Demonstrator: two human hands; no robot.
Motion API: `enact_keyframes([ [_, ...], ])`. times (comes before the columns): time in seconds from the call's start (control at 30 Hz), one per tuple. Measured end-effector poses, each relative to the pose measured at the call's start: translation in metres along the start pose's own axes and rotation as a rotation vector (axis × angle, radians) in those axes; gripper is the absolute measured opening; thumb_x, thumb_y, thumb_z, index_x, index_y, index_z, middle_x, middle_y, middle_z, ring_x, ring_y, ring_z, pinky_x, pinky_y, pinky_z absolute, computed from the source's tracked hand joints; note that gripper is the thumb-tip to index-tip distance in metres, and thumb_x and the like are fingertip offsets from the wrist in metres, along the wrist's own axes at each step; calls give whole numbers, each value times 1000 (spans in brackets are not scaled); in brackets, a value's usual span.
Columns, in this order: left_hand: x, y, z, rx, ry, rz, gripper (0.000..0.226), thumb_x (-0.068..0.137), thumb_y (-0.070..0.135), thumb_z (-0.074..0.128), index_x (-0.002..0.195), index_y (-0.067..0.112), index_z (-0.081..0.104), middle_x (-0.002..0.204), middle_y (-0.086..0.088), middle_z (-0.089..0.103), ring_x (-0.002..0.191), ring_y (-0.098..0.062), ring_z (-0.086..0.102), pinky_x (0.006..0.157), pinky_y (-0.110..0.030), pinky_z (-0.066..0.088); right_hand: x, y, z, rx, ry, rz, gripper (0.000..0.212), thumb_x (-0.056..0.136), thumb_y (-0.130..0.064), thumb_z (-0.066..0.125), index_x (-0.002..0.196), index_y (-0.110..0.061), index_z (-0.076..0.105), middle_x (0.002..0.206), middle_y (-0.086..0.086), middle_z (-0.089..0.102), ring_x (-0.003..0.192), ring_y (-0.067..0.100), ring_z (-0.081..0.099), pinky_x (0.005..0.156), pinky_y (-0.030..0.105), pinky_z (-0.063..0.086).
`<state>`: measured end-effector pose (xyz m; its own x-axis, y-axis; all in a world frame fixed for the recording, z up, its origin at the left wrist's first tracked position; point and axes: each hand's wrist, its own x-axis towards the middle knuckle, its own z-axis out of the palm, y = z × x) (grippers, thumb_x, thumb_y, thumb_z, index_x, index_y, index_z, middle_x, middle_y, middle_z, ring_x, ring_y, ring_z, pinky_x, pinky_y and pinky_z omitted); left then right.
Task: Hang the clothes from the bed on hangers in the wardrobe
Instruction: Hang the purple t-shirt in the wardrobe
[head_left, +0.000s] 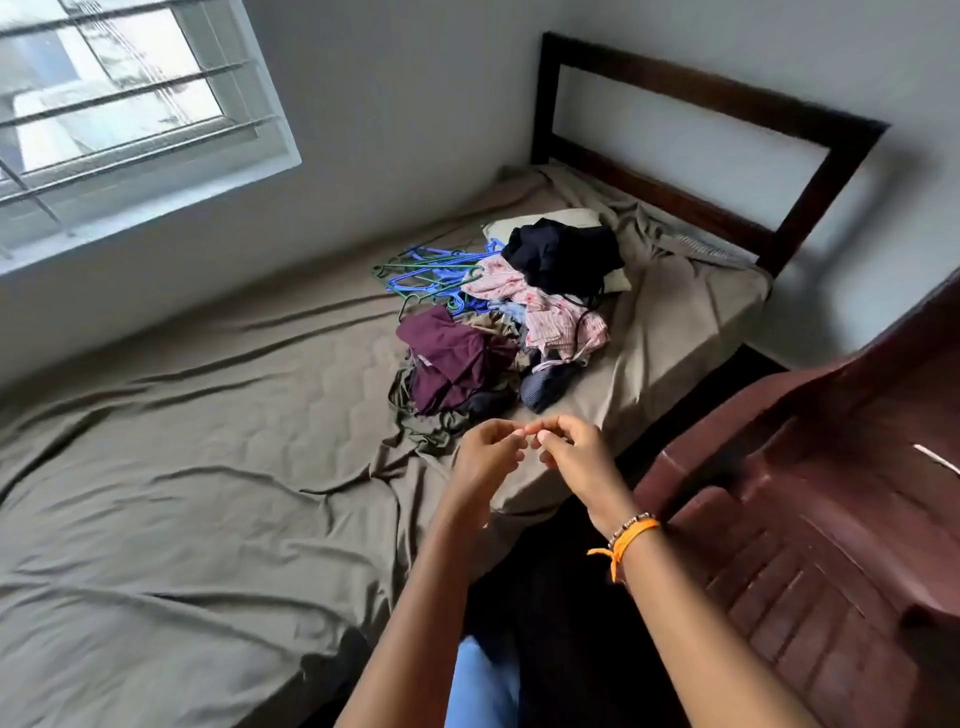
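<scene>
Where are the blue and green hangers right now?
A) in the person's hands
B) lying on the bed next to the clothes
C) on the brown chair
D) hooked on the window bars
B: the hangers lie in a heap on the bed, beside the pile of clothes.
</scene>
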<state>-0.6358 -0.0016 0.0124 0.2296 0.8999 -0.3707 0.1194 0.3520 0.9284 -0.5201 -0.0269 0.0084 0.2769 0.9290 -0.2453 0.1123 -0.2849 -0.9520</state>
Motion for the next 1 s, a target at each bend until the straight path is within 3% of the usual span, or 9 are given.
enact_keyframes([
  [0.13,89,23,-26,77,-39,-54,19,90,3,52,80,14,63,69,1,59,58,-5,48,52,-13,38,85,-10,22,-42,-39,66,23,91,0,47,87,-11,67,78,0,65,70,9,57,66,18,47],
  [0.23,146,29,-36,114,-38,-120,23,92,3,50,76,15,62,59,6,53,49,-3,42,40,-9,31,134,-12,31,-25,-41,118,20,91,2,46,90,-6,65,75,0,62,67,7,55,62,12,46],
  [0.5,267,17,-43,97,-50,-273,27,95,2,48,75,17,59,66,0,54,55,-9,44,48,-14,35,263,5,51,-29,-65,263,29,90,9,41,79,-8,60,68,2,56,50,-2,51,51,8,39],
  [0.63,319,9,-49,67,54,-359,27,97,2,44,77,17,56,68,-2,52,56,-11,44,53,-20,36,339,32,73,-217,-159,300,27,90,7,38,99,0,63,82,5,60,59,11,53,53,11,43],
  [0.7,336,0,-52,45,122,-414,29,97,0,41,76,17,53,66,-2,50,56,-11,44,54,-21,36,373,51,87,-356,-237,297,31,88,5,39,104,-2,65,103,14,62,70,23,62,67,23,49],
  [0.8,356,-21,-58,63,128,-504,31,95,-1,41,74,18,53,64,-1,51,58,-14,45,55,-25,36,410,77,106,-511,-382,359,32,89,3,44,115,-1,63,138,19,39,117,32,52,102,38,41],
  [0.87,363,-36,-65,105,125,-551,26,94,1,43,77,17,56,67,1,54,59,-12,48,55,-24,38,423,86,113,-604,-472,424,32,93,-4,47,122,-3,59,152,16,19,134,27,37,111,30,28],
  [0.93,368,-49,-72,138,145,-573,18,92,0,46,87,12,58,70,1,55,60,-9,48,55,-21,39,432,91,115,-665,-486,441,33,92,-8,51,123,-2,60,151,17,30,135,26,36,106,23,26],
  [1.0,369,-59,-78,194,171,-567,16,90,-2,50,97,10,58,78,-1,57,63,-7,48,58,-20,40,434,88,114,-648,-414,433,27,87,-8,60,112,0,67,128,17,58,121,27,52,98,23,34],
])
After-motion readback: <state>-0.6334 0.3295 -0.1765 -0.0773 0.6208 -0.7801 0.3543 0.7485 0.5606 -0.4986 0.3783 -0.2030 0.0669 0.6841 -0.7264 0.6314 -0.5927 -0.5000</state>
